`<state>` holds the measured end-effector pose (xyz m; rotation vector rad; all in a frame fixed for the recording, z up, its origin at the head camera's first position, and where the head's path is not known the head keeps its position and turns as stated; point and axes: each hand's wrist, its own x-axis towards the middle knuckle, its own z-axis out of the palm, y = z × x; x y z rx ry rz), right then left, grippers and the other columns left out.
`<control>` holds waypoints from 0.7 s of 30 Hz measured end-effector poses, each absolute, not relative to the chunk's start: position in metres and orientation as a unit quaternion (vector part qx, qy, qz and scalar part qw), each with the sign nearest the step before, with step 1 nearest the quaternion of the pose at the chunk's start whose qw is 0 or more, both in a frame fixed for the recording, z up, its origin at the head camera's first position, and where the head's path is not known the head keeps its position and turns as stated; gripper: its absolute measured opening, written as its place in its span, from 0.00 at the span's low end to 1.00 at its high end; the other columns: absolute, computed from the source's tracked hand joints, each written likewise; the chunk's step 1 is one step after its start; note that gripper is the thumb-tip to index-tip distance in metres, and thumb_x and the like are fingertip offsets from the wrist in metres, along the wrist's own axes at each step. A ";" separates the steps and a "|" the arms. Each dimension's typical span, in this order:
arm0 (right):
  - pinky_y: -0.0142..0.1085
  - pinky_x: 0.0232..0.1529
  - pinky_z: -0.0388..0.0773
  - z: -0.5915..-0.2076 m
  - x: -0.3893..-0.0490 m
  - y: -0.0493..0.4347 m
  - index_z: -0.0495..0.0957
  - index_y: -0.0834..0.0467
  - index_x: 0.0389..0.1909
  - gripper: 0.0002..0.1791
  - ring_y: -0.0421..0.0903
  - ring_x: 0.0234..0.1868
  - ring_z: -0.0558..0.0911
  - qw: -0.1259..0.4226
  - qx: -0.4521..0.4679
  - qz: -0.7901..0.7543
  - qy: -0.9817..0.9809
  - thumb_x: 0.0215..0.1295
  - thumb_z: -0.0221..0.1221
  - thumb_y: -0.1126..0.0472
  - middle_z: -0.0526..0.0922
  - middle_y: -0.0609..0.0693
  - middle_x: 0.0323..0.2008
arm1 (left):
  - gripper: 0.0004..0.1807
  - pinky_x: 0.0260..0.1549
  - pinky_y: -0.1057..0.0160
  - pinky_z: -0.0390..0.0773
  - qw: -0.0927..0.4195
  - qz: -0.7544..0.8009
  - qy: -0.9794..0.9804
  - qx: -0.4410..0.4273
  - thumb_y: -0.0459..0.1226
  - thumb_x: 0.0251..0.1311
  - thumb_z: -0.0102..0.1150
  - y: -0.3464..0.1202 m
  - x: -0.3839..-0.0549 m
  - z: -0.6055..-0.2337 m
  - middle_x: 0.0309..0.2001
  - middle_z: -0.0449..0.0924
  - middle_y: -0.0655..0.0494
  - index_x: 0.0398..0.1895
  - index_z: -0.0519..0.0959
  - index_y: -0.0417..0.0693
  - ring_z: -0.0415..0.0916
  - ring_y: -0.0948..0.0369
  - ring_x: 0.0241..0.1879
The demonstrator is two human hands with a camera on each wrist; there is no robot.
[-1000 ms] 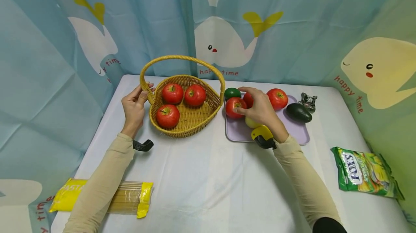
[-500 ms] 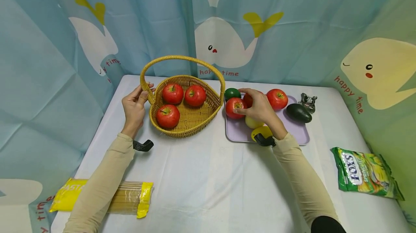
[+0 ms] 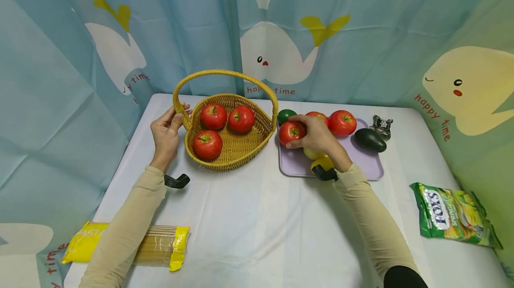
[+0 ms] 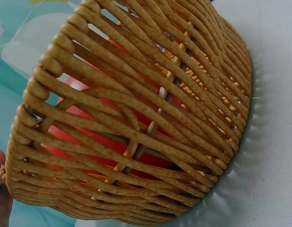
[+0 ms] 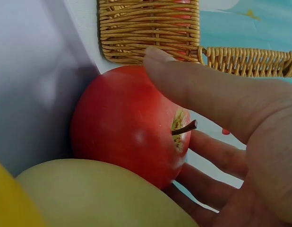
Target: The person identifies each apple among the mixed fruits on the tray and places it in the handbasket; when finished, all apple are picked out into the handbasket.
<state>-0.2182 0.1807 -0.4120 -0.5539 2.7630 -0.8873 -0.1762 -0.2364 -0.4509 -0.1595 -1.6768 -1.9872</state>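
Observation:
My left hand [image 3: 165, 134] grips the base of the handle of a wicker basket [image 3: 237, 147]. Three red apples lie in it: a front apple [image 3: 207, 144], a back apple [image 3: 213, 117] and a right apple [image 3: 241, 119]. The left wrist view shows the woven wall [image 4: 136, 113] close up. On a lilac tray [image 3: 295, 163], my right hand [image 3: 319, 136] holds another red apple [image 5: 132, 127], thumb on the near side and fingers round the far side. A pale yellow-green fruit [image 5: 98, 189] lies beside it, partly covered by the hand.
The tray also bears red apples [image 3: 342, 123], a dark avocado [image 3: 370, 140] and a yellow thing [image 3: 323, 162]. A green fruit [image 3: 286, 116] sits at its back-left corner, a shiny dark packet [image 3: 381, 127] behind right. Pasta [image 3: 156, 245] lies front left, a sweets bag [image 3: 453, 214] right.
My right hand has moved slightly left and down, and its fingers have closed in round the apple on the tray. The left hand and basket have stayed put.

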 end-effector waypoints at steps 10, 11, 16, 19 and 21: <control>0.63 0.70 0.74 -0.412 -0.222 0.172 0.75 0.62 0.71 0.48 0.65 0.65 0.78 0.096 -0.208 -0.249 0.941 0.47 0.85 0.57 0.81 0.64 0.64 | 0.17 0.53 0.64 0.88 0.271 -0.737 -0.616 -0.068 0.27 0.75 0.56 -0.236 -0.176 -0.450 0.50 0.91 0.50 0.61 0.79 0.22 0.91 0.54 0.48; 0.63 0.71 0.74 -0.412 -0.222 0.171 0.75 0.62 0.70 0.48 0.65 0.65 0.78 0.096 -0.208 -0.245 0.942 0.47 0.86 0.57 0.81 0.64 0.64 | 0.17 0.53 0.64 0.88 0.272 -0.736 -0.616 -0.069 0.27 0.75 0.56 -0.236 -0.176 -0.450 0.50 0.91 0.50 0.61 0.79 0.22 0.91 0.55 0.48; 0.61 0.72 0.73 -0.414 -0.223 0.169 0.76 0.62 0.70 0.49 0.64 0.66 0.77 0.111 -0.201 -0.225 0.947 0.44 0.87 0.57 0.82 0.63 0.65 | 0.18 0.53 0.64 0.88 0.268 -0.737 -0.617 -0.073 0.28 0.76 0.57 -0.237 -0.176 -0.451 0.51 0.90 0.46 0.62 0.78 0.22 0.90 0.55 0.49; 0.62 0.72 0.73 -0.413 -0.223 0.168 0.76 0.62 0.70 0.50 0.65 0.66 0.77 0.118 -0.200 -0.216 0.948 0.44 0.86 0.57 0.82 0.62 0.65 | 0.18 0.53 0.65 0.88 0.267 -0.732 -0.623 -0.072 0.29 0.76 0.57 -0.237 -0.176 -0.452 0.52 0.90 0.43 0.62 0.80 0.25 0.90 0.56 0.50; 0.62 0.71 0.73 -0.412 -0.222 0.167 0.76 0.61 0.70 0.50 0.65 0.66 0.77 0.120 -0.201 -0.209 0.949 0.44 0.86 0.58 0.82 0.62 0.64 | 0.17 0.53 0.65 0.88 0.267 -0.732 -0.623 -0.070 0.29 0.76 0.57 -0.237 -0.176 -0.452 0.53 0.89 0.41 0.62 0.81 0.29 0.90 0.55 0.50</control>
